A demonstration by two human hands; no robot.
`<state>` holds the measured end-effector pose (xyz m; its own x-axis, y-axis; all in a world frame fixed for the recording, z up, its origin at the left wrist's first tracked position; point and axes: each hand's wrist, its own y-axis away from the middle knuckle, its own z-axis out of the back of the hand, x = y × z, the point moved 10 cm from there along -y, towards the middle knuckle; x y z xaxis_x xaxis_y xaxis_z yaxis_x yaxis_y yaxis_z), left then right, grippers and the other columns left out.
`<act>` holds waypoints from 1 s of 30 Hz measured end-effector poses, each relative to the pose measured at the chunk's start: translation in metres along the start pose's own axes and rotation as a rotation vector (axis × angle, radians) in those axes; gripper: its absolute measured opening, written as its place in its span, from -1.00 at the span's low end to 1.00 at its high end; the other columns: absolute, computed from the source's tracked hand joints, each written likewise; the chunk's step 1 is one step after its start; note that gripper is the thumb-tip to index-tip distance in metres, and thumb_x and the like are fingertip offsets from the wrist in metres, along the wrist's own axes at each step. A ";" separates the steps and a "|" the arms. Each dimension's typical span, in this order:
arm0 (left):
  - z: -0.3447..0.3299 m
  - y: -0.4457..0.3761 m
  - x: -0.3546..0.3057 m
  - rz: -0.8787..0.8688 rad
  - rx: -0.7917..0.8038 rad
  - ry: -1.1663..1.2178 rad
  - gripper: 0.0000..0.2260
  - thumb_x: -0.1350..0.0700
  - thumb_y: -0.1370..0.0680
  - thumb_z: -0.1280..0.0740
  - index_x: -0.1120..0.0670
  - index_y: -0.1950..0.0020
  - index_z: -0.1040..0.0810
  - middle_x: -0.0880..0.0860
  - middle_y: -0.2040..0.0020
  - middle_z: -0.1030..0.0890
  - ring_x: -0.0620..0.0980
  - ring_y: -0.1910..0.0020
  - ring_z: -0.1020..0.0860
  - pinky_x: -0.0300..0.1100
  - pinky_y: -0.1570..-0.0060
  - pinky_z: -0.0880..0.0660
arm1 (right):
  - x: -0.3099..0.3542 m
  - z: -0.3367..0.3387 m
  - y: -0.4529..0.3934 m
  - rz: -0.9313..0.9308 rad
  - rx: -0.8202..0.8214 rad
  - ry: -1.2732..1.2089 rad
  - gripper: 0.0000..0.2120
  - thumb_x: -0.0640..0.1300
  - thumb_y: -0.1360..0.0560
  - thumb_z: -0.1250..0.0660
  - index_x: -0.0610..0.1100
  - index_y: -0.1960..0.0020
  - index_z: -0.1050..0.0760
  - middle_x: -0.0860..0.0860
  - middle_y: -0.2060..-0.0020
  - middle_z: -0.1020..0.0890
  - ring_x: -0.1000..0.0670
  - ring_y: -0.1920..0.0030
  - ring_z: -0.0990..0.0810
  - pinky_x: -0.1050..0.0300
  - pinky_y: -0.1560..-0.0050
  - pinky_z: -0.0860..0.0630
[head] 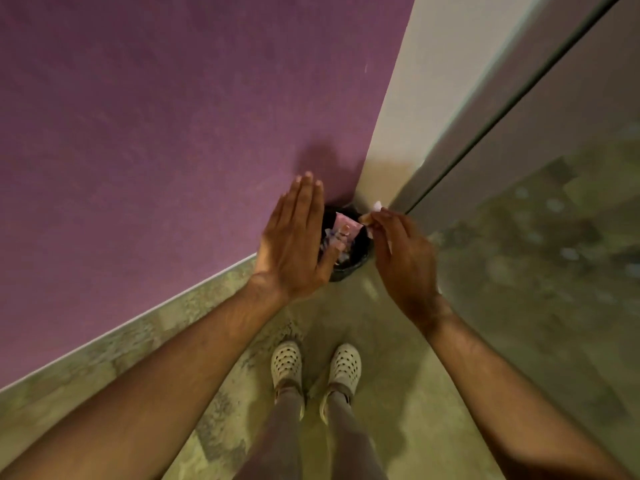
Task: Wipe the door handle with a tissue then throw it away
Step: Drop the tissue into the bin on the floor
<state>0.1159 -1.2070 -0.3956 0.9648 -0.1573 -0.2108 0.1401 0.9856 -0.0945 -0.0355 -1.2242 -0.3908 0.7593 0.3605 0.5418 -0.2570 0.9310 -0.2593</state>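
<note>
The person stands over a small black bin (349, 268) that sits on the floor (391, 341) in the corner, where the purple wall (173, 133) meets the pale wall (405, 116); the wiping part of the job looks done, and this looks like the throwing-away part.

The right hand (403, 258) pinches a small white tissue (376, 206) between the thumb and the fingertips; only a little bit of the tissue pokes out past the fingers. The tissue hangs above the right edge of the bin, so the bin's open mouth lies below it and a little to the left; the right hand is the one that matters here, and it may need to slide a bit left before letting go, or the tissue could land on the rim or the floor.

The left hand (294, 237) is flat and spread, holding nothing; it hovers over the left side of the bin, with its fingers pointing up toward the purple wall.

Inside the bin there is already some trash, with a pink piece (343, 225) on top; no words or labels can be read anywhere. The person's pale shoes (317, 368) stand just behind the bin.
</note>
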 end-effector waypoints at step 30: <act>-0.053 -0.032 0.042 -0.088 0.152 0.017 -0.23 -0.16 -0.60 -0.14 0.29 -0.60 0.05 0.28 -0.61 0.02 0.19 -0.61 0.04 0.06 -0.58 -0.01 | -0.034 -0.068 -0.035 -0.176 0.025 0.192 -0.52 0.01 -0.56 -0.25 -0.25 -0.38 -0.44 -0.27 -0.32 -0.50 -0.25 -0.30 -0.50 -0.11 -0.25 -0.46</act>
<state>0.1402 -1.2485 -0.4533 0.9437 -0.2431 -0.2245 0.2571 0.9657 0.0351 -0.0115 -1.2732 -0.4541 0.8928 0.1773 0.4142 -0.1237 0.9804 -0.1530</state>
